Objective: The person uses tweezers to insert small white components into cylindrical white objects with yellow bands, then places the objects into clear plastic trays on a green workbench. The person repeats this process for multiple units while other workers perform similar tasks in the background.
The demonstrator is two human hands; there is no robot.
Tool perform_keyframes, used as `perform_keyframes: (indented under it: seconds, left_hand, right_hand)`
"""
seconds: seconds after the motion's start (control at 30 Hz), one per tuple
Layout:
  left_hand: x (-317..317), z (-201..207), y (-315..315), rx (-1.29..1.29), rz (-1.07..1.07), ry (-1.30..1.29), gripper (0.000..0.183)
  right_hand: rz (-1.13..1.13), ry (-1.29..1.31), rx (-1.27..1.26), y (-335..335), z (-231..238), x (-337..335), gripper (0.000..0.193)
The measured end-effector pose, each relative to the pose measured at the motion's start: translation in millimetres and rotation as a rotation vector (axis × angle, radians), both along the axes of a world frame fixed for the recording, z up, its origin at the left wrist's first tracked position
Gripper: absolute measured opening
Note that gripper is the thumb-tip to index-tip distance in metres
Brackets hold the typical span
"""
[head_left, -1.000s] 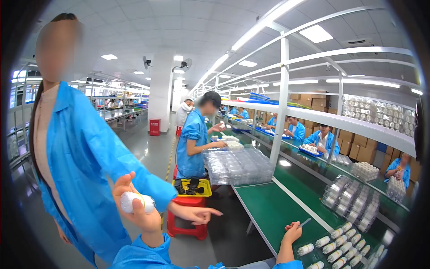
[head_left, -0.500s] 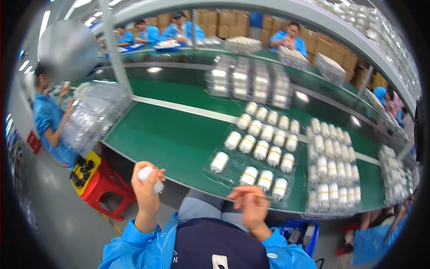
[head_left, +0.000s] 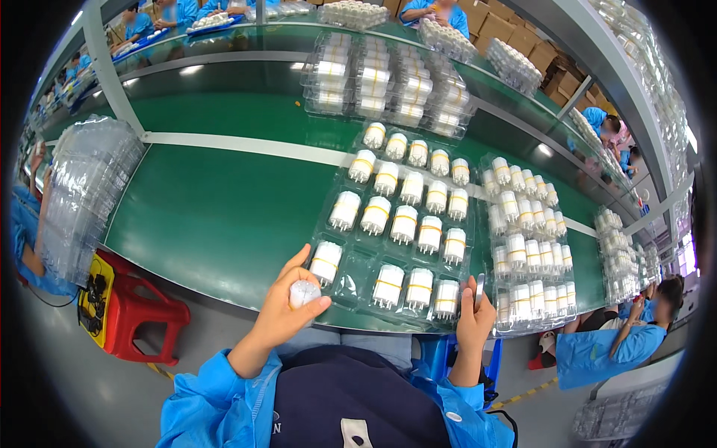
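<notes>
My left hand (head_left: 287,302) is closed round a white cylindrical part (head_left: 304,293), its round end facing up. It is at the near left corner of a transparent plastic tray (head_left: 345,287). Rows of white cylinders (head_left: 404,224) stand in the tray, each with metal pins below and most with a yellow band. One near-row pocket, right of the leftmost cylinder (head_left: 326,261), shows bare plastic. By the tray's near right corner, my right hand (head_left: 473,310) pinches a thin grey metal strip-like tool (head_left: 480,287). Its lower part is hidden in the fingers.
Another filled tray (head_left: 526,254) lies to the right, with more trays (head_left: 388,78) stacked behind. Nested transparent trays (head_left: 89,194) lean at the left end of the green table (head_left: 216,201). A red stool (head_left: 146,313) stands below, and a co-worker (head_left: 627,336) sits at right.
The view has swung right and steadied. My left hand with the white cylinder has come to the tray's near left corner. My right hand has moved to its near right corner, fingers pointing up.
</notes>
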State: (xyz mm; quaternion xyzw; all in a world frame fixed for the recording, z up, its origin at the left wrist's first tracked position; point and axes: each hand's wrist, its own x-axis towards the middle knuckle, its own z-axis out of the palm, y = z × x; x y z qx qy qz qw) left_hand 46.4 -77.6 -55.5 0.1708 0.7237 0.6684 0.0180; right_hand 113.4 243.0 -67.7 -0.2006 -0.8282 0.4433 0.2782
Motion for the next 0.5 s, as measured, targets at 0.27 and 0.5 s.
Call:
perform_keyframes:
  seconds: [0.27, 0.5]
  left_hand:
    - [22.6, 12.8, -3.2, 0.148, 0.064, -0.186, 0.02]
    - [7.2, 23.7, -17.1, 0.147, 0.233, 0.076, 0.03]
  right_hand:
    - [0.105, 0.105, -0.017, 5.2, -12.4, -19.4, 0.032]
    - [0.087, -0.059, 0.006, 12.6, 1.5, -16.3, 0.027]
